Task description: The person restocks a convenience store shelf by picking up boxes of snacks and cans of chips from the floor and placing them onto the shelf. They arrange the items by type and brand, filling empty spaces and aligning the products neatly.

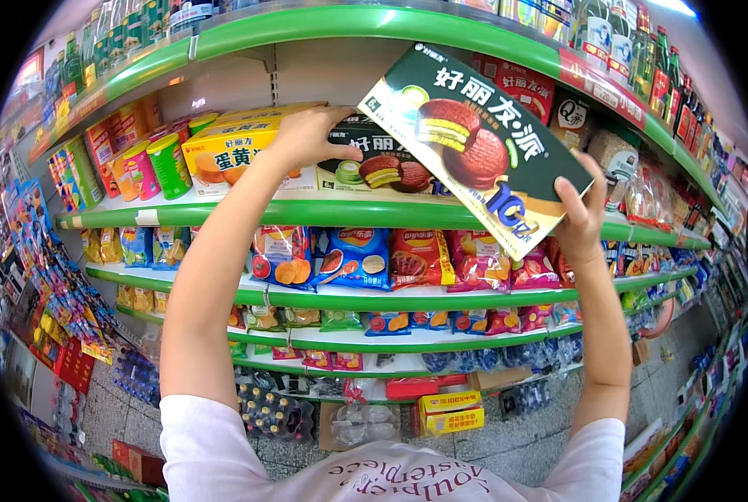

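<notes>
Head view: flat glossy dark-green cardboard box [474, 146] in right hand [581, 219].

The person wears a white short-sleeved T-shirt [391, 477], its sleeves [198, 443] ending above the elbows. Dark red curved lettering runs across the chest (seen upside down from this view). Both forearms are bare, and the left hand [311, 138] and right hand [581, 219] carry no gloves.

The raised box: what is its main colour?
Dark green box, with a cream-yellow lower edge; head view.
</notes>
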A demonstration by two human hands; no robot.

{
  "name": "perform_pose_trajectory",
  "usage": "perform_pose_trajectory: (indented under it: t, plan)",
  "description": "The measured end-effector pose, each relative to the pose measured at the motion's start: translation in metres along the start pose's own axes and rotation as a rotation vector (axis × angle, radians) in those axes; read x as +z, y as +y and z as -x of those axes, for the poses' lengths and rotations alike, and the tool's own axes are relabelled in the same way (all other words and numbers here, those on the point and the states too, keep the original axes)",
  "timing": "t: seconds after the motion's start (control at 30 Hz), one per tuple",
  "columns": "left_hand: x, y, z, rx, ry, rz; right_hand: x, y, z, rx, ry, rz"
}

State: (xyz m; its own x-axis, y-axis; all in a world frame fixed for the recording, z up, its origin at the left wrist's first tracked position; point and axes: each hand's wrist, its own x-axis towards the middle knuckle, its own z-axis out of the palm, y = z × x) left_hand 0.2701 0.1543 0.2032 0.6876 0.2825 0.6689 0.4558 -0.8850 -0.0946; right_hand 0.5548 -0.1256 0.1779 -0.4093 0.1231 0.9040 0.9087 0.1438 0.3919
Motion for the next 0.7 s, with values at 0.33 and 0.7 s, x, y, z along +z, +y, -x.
perform_pose_trajectory:
  t: [0.33,0.7]
  plan:
    - [0.006,0.001,0.014,0.178,0.211,-0.223,-0.051,0.036,-0.11,-0.143,-0.309,0.015]
    - [0.009,0.005,0.032,0.187,0.363,-0.133,-0.095,0.023,-0.132,-0.609,-0.462,0.047]
